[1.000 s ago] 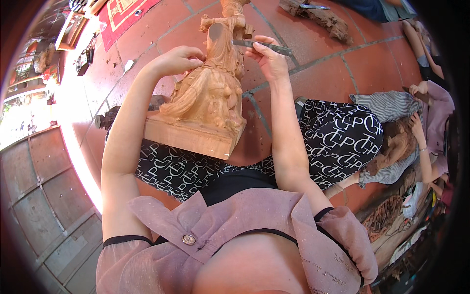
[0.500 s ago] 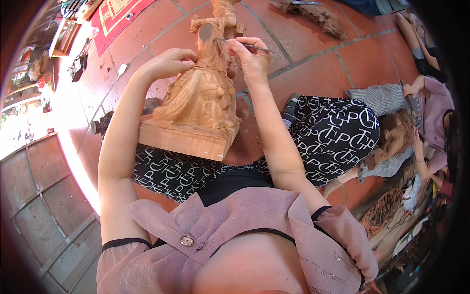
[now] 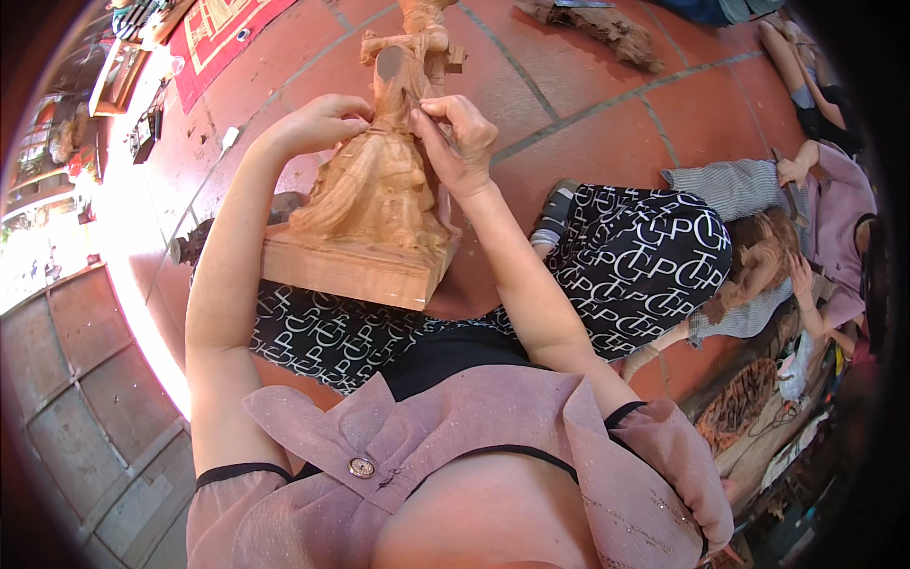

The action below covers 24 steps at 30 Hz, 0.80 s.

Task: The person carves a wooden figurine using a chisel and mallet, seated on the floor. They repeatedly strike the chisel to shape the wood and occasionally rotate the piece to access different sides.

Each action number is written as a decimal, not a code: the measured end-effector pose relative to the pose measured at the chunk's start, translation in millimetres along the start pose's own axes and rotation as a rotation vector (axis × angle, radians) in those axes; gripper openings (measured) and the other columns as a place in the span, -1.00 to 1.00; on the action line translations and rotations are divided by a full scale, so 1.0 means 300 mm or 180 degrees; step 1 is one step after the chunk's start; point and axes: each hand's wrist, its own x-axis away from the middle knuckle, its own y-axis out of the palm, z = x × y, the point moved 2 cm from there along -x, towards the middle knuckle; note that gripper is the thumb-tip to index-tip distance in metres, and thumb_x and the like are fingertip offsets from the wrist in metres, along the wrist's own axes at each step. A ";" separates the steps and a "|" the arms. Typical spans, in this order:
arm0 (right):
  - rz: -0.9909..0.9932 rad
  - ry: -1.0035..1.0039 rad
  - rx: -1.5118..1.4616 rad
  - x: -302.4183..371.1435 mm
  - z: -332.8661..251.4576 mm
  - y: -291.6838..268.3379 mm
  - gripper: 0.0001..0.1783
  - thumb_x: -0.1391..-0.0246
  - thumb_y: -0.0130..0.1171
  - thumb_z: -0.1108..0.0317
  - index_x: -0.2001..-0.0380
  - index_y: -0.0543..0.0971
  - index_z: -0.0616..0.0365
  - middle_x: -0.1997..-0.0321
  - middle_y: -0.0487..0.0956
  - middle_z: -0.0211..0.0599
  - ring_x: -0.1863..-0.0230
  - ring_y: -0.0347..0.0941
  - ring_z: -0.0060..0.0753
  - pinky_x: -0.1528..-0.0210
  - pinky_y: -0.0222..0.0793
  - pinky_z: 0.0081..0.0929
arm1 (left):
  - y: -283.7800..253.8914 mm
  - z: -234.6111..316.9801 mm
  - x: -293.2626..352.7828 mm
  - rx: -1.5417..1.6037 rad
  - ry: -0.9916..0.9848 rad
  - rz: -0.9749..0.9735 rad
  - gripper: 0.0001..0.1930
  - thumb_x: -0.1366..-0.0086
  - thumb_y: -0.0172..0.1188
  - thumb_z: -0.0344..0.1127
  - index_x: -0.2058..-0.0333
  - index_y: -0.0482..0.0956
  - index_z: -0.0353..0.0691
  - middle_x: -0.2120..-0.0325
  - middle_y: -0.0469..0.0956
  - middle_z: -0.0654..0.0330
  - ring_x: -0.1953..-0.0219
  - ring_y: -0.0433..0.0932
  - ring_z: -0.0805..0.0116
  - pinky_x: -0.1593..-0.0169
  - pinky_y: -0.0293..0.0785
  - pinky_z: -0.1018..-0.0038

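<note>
A carved wooden statue (image 3: 365,194) with folded drapery stands on its square block base in front of me, between my knees. My left hand (image 3: 332,121) rests against its left side near the narrow neck, fingers bent, touching the wood. On the other side my right hand (image 3: 460,137) pinches a thin dark carving tool (image 3: 408,96). Its point is at the statue's upper part, just under a flat dark-grained oval face. Most of the tool is hidden by my fingers.
Red tiles (image 3: 588,123) cover the floor. A rough piece of wood (image 3: 597,33) lies at the far right, a red patterned mat (image 3: 223,43) at the far left. On the right a co-worker's hand (image 3: 794,171) is by another wood carving (image 3: 758,261). A white plug (image 3: 229,139) lies left.
My right hand has shifted left and turned, so the tool's shaft is now mostly hidden, its tip lower on the statue. The left hand stays against the wood.
</note>
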 end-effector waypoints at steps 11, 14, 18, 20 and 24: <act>0.0057 -0.0010 -0.0033 -0.031 0.010 -0.001 -0.85 0.17 0.27 0.56 0.55 0.46 0.18 0.54 0.49 -0.23 0.54 0.44 -0.30 0.49 0.36 -0.49 | 0.003 -0.006 -0.004 -0.0039 0.0117 -0.0013 -0.70 -0.29 0.00 -0.25 0.08 0.48 -0.26 0.26 0.53 0.25 0.31 0.43 0.49 0.28 0.43 0.53; 0.0048 -0.0080 0.0046 -0.014 -0.019 -0.009 -0.84 0.18 0.27 0.56 0.56 0.45 0.18 0.55 0.48 -0.22 0.52 0.44 -0.27 0.48 0.36 -0.46 | 0.003 0.013 0.010 -0.0067 0.0057 0.0008 -0.70 -0.29 0.00 -0.25 0.08 0.48 -0.26 0.26 0.53 0.25 0.31 0.43 0.49 0.28 0.43 0.53; 0.0104 0.0083 -0.0158 -0.031 0.007 -0.001 -0.84 0.19 0.27 0.56 0.56 0.45 0.18 0.56 0.47 -0.21 0.51 0.44 -0.22 0.47 0.36 -0.42 | 0.005 0.020 0.013 -0.0111 0.0040 0.0034 -0.70 -0.28 0.02 -0.23 0.09 0.48 -0.27 0.26 0.54 0.24 0.31 0.44 0.49 0.29 0.43 0.53; 0.0148 -0.0025 -0.0119 -0.056 0.021 0.006 -0.84 0.19 0.27 0.56 0.56 0.45 0.18 0.56 0.47 -0.20 0.52 0.44 -0.21 0.47 0.36 -0.41 | 0.001 0.001 -0.005 -0.0161 0.0202 0.0100 -0.69 -0.27 0.03 -0.22 0.10 0.48 -0.27 0.28 0.54 0.24 0.33 0.44 0.49 0.30 0.43 0.53; 0.0042 0.0019 0.0053 0.003 -0.018 -0.006 -0.84 0.18 0.25 0.56 0.57 0.44 0.17 0.57 0.46 -0.20 0.51 0.43 -0.20 0.47 0.35 -0.40 | 0.012 -0.003 0.001 -0.0056 0.0159 0.0110 -0.69 -0.27 0.04 -0.22 0.11 0.49 -0.28 0.30 0.55 0.22 0.34 0.45 0.47 0.30 0.42 0.51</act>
